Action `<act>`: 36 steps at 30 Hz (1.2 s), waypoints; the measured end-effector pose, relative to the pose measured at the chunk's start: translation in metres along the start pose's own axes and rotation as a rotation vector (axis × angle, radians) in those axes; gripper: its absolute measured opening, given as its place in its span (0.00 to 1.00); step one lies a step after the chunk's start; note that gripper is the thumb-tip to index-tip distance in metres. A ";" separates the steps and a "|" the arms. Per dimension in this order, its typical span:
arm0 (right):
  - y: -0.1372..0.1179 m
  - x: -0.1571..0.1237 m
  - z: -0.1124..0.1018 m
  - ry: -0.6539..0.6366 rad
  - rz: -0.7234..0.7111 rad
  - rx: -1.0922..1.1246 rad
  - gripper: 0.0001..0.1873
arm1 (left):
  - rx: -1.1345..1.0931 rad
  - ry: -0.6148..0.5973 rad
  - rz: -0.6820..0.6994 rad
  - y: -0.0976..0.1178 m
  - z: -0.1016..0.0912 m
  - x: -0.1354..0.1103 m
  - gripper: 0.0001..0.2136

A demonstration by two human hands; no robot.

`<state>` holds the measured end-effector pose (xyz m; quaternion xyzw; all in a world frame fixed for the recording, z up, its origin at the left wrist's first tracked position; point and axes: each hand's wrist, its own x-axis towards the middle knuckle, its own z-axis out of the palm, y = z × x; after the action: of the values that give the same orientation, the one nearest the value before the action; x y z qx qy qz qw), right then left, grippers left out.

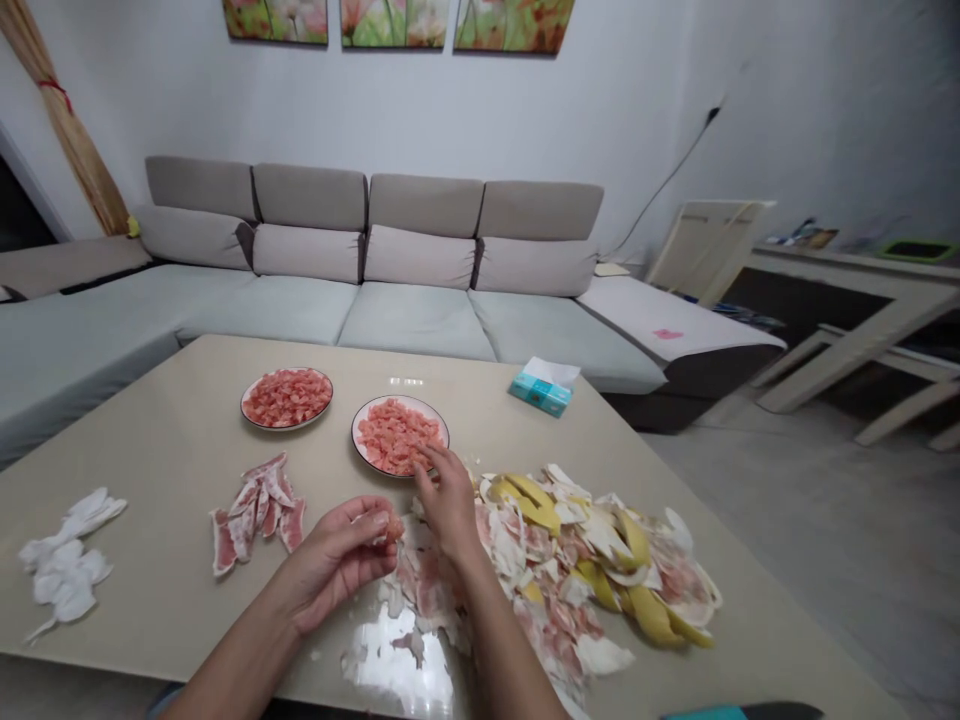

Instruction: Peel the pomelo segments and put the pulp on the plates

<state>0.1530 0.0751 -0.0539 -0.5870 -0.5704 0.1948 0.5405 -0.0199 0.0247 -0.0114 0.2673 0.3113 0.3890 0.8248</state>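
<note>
My left hand [341,555] pinches a small piece of pink pomelo flesh [391,527] between thumb and fingers, above the table's near side. My right hand [448,498] reaches over the near right rim of a white plate [365,412] heaped with pomelo pulp [396,430]. Its fingers are stretched out and apart from the thumb, with the tips at the pulp; I see nothing held in them. Left of my hands lie several pomelo segments [262,505] still in their white membrane. Peeled membranes [427,585] lie beneath and beside my right wrist.
Another plate [246,412] of pulp stands at the back left of the table [180,420]. Yellow rind [652,615] and white pith are heaped on the right. A tissue pack [541,388], crumpled tissues [71,565] and a knife [780,710] lie near the edges.
</note>
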 end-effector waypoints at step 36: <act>-0.040 -0.067 -0.041 -0.479 0.596 0.943 0.15 | 0.276 -0.016 0.040 -0.002 0.011 -0.008 0.11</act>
<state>0.1506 -0.0105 -0.0316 -0.3586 -0.3392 0.6962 0.5212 -0.0146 0.0149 -0.0034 0.3875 0.3502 0.3565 0.7747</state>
